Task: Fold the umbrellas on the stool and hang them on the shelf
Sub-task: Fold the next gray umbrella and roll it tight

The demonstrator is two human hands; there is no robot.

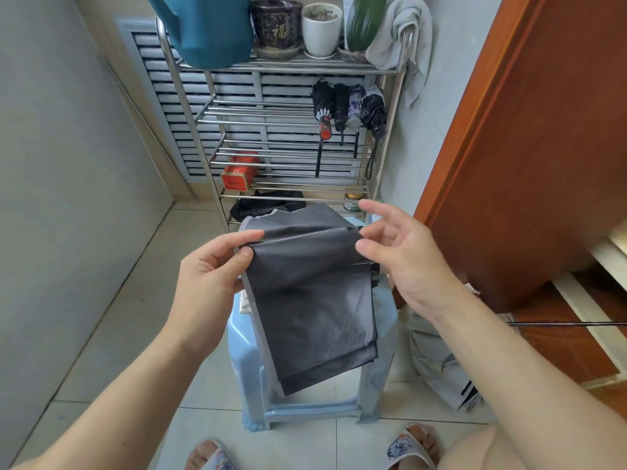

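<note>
A dark grey umbrella canopy (pixel 312 300) hangs in flat folds above the light blue plastic stool (pixel 244 364). My left hand (pixel 210 266) pinches its upper left edge between thumb and fingers. My right hand (pixel 403 252) pinches the upper right edge with thumb and forefinger, the other fingers spread. The fabric's lower end droops over the stool's seat. Behind stands the steel shelf (pixel 203 113), where several folded umbrellas (pixel 349 110) hang by their straps at the right of the second tier.
A teal watering can (pixel 207 28), flowerpots (pixel 320 28) and a grey towel (pixel 403 39) sit on the shelf top. A red tin (pixel 239 173) and a black bag (pixel 268 205) lie lower. A wooden door (pixel 529 147) stands right, and a white bag (pixel 437 361) sits beside the stool.
</note>
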